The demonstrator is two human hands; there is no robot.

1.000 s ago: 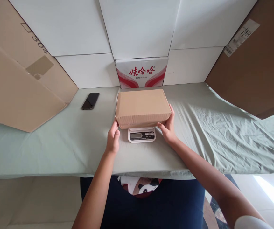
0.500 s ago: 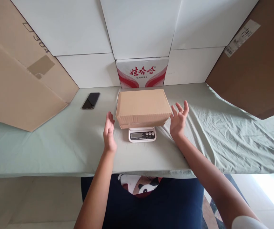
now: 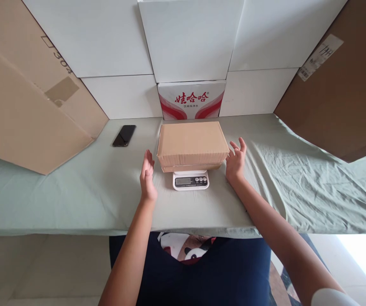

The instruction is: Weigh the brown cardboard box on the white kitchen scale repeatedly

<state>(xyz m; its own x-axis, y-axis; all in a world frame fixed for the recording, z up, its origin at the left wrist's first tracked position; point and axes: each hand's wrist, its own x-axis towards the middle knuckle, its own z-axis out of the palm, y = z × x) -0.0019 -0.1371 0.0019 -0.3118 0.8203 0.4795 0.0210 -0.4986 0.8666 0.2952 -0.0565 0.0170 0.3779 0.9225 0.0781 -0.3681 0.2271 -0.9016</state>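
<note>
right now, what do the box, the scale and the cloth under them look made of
Box: cardboard, matte brown, with faint corrugation ridges on its near side.
Scale: probably hard plastic, judging by its smooth white casing and rounded corners.
Cloth: a thin, matte, pale green fabric, shown by its soft wrinkles; cotton or synthetic, I can't tell.

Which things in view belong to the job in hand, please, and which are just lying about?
Seemingly part of the job:
digital scale
small cardboard box, resting on it

Apparently incidental:
smartphone
red-and-white water carton
cardboard panel marked 304
labelled cardboard panel
</note>
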